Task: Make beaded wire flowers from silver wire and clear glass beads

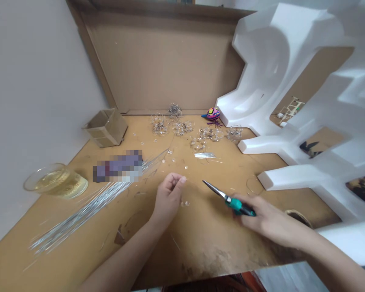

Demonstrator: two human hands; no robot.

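Pliers [228, 198] with slim steel jaws lie in the right hand [258, 215] above the near half of the table [200, 239], the fingers wrapped around green-and-black handles — a hold far back that leaves the tapered nose clear, pointing toward the other hand. The left hand [168, 196] has its thumb drawn against a bent forefinger in a pinch, probably suited to something very fine; whether anything sits between the tips I cannot tell. Just beside it lie small, glassy clear pieces [185, 203], rounded and shiny. Farther out, a short bunch of silvery wires [205, 155] rests in front of looped, springy clusters [182, 128] of wire and clear bits, seemingly gathered at the back to keep the working spot free. Leftward, long straight wires [94, 209] lie roughly parallel, perhaps for easy picking, beside a purplish item [118, 165] (its surface is pixelated). Beyond stand a patterned glass [61, 181] of pale yellow liquid and an open, matte cardboard box [108, 129]; on the right rises a smooth white moulded form [258, 77] with curved hollows and blocky projections.
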